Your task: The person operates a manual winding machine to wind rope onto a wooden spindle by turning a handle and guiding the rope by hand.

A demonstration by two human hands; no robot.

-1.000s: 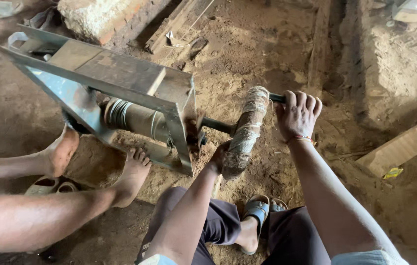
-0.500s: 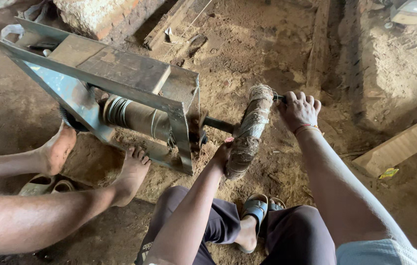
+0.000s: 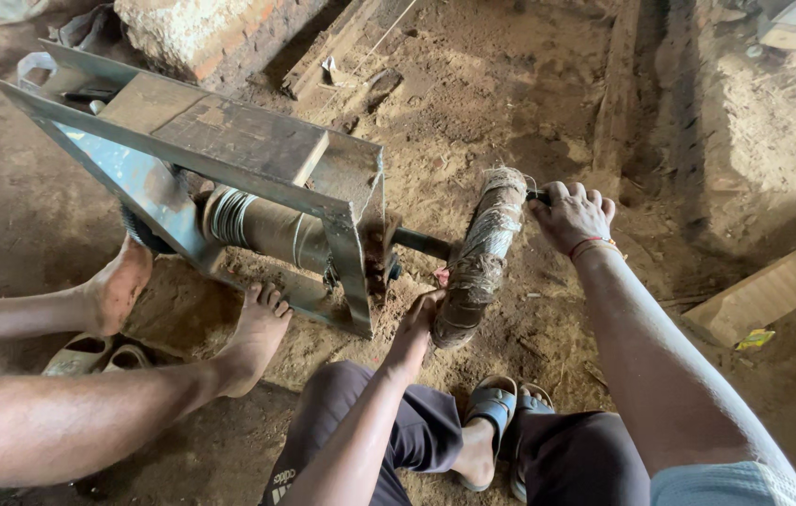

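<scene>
1. Thing in hand: fibre-wrapped crank bar (image 3: 480, 258), fixed on a dark shaft (image 3: 421, 244) that runs out of the steel frame (image 3: 229, 141) w/ a wound drum (image 3: 262, 225) inside. Whole rig sits on the dirt floor (image 3: 473, 94), just ahead of the person's knees.
2. Right hand (image 3: 571, 214): fingers curled shut round a thin dark handle at the bar's far end; handle mostly hidden under the fist.
3. Left hand (image 3: 414, 323): fingertips pressed on the bar's near, lower end; no full wrap visible, so contact rather than a firm hold. Can't tell if thumb closes behind.
4. Long axis of bar: runs near-to-far, tilted slightly right at the far end; far end points away from the person, near end points back at the sandalled feet (image 3: 494, 412). Bar stands roughly crosswise to the shaft.
5. Risk A (judgement): loose left contact could slip off the ragged wrap if the bar swings; fingers sit near the shaft/frame gap, so a pinch is possible.
6. Risk B: another person's 2 bare feet (image 3: 252, 328) brace against the frame base, close to the drum; a frame shift could catch toes.
7. Risk C: frayed fibre may snag fingers.
</scene>
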